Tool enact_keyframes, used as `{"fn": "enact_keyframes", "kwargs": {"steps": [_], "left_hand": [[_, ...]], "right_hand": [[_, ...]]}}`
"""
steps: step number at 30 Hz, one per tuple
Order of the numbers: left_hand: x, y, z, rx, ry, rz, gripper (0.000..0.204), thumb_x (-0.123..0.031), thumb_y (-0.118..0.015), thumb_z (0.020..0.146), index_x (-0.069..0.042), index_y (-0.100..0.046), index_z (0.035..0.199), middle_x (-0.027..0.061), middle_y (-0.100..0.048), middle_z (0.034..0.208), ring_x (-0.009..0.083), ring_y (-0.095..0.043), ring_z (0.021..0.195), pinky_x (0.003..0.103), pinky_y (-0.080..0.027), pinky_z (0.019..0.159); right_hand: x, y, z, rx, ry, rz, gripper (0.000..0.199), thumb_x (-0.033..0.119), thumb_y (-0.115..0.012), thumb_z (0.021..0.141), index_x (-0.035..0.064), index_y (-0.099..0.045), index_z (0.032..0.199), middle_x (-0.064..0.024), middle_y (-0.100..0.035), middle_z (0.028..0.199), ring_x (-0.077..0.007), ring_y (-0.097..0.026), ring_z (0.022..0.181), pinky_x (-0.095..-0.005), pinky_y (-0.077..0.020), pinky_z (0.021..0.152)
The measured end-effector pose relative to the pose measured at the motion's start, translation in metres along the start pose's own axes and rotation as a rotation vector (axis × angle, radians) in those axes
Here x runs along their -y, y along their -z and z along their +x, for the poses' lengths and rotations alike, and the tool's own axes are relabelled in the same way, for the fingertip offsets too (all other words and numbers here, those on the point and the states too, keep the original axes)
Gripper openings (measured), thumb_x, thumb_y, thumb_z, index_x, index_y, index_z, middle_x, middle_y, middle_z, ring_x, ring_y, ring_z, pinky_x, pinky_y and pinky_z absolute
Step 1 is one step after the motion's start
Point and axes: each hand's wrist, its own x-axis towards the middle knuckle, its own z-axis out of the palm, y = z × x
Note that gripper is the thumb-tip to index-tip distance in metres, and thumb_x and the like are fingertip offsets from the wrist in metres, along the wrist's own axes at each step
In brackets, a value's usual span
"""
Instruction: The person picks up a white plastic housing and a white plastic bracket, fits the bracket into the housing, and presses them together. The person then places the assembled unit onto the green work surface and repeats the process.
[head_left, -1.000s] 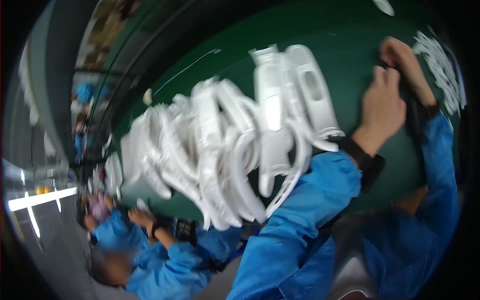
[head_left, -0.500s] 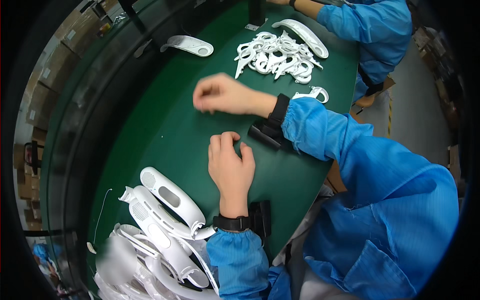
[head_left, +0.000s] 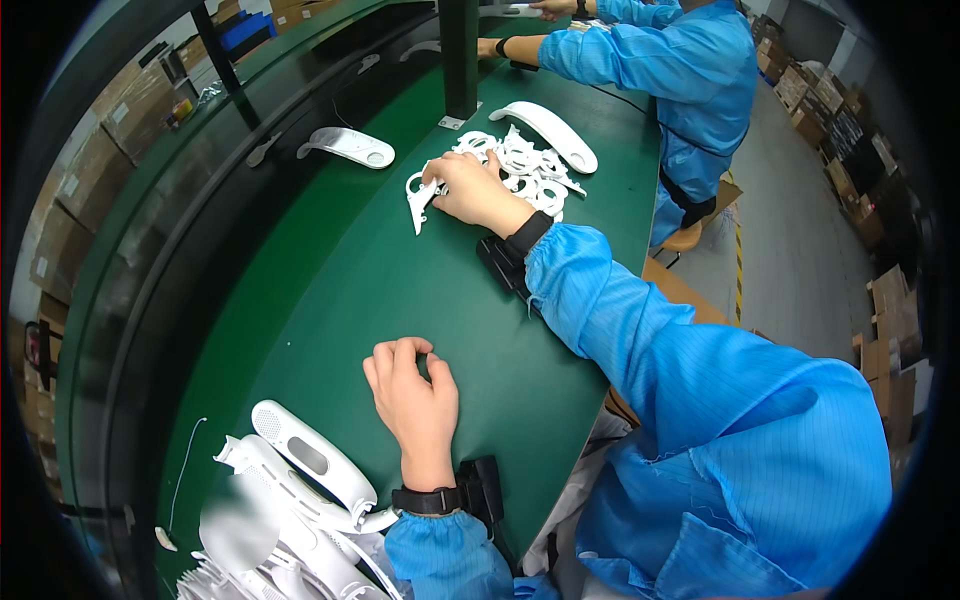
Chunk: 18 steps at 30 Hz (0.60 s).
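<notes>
My right hand (head_left: 478, 190) reaches over the near left side of a pile of white ring-shaped plastic parts (head_left: 522, 158). Its thumb and fingers are apart and bent, touching the pile. One ring part with a pointed tail (head_left: 420, 215) sticks out by the fingertips; whether they grip it is not visible. Nearer to me, my left hand (head_left: 413, 400) rests on the green tabletop (head_left: 330, 330), fingers loosely bent, thumb apart, holding nothing. Below and left of it lies a stack of long white plastic housings (head_left: 310, 455), partly blurred at its lower left.
A long curved white cover (head_left: 548, 132) lies behind the ring pile, and a second white cover (head_left: 350, 147) at the far left. A dark post (head_left: 459, 60) rises from the table. Beyond stands a co-worker in blue (head_left: 690, 70). A thin white cord (head_left: 186, 470) lies lower left.
My right hand has moved from the bare tabletop forward to the ring pile. My left hand stays by the housings. The whole view has shifted, showing more of the far end and the co-worker.
</notes>
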Motion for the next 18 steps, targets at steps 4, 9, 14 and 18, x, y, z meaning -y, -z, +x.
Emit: {"fn": "enact_keyframes", "kwargs": {"steps": [4, 9, 14, 18], "left_hand": [[-0.002, 0.001, 0.003, -0.008, -0.025, 0.036, 0.009, -0.006, -0.059, 0.074, -0.006, -0.060, 0.082, 0.0084, -0.054, 0.090, 0.0290, -0.050, 0.089, 0.040, -0.045, 0.075], [0.000, 0.001, 0.002, -0.003, -0.019, 0.029, 0.007, -0.005, -0.059, 0.075, -0.005, -0.060, 0.082, 0.0074, -0.055, 0.089, 0.0270, -0.050, 0.089, 0.037, -0.043, 0.079], [-0.001, 0.002, -0.004, -0.005, -0.021, 0.017, 0.007, -0.005, -0.059, 0.075, -0.005, -0.061, 0.081, 0.0079, -0.055, 0.088, 0.0270, -0.050, 0.088, 0.036, -0.043, 0.078], [0.004, 0.004, -0.006, -0.027, -0.057, 0.041, 0.008, -0.006, -0.059, 0.074, -0.006, -0.061, 0.082, 0.0088, -0.056, 0.088, 0.0279, -0.051, 0.088, 0.037, -0.044, 0.078]], "right_hand": [[0.001, 0.000, 0.003, -0.036, 0.023, 0.003, 0.032, 0.022, -0.073, 0.071, 0.0136, -0.068, 0.102, -0.0097, -0.058, 0.116, -0.0312, -0.043, 0.125, -0.0705, -0.0192, 0.102], [0.015, 0.002, -0.007, 0.069, 0.169, -0.037, 0.034, 0.032, -0.076, 0.072, 0.0116, -0.069, 0.098, -0.0164, -0.045, 0.140, -0.0394, -0.023, 0.139, -0.0704, -0.0162, 0.103], [0.017, 0.009, -0.011, 0.161, 0.159, -0.012, 0.030, 0.032, -0.078, 0.070, 0.0081, -0.067, 0.085, -0.0161, -0.048, 0.136, -0.0390, -0.024, 0.139, -0.0667, -0.0180, 0.104], [0.036, 0.003, -0.013, -0.019, 0.464, 0.348, 0.034, 0.029, -0.078, 0.070, 0.0024, -0.057, 0.073, -0.0151, -0.062, 0.105, -0.0323, -0.056, 0.106, -0.0378, -0.0452, 0.085]]}}
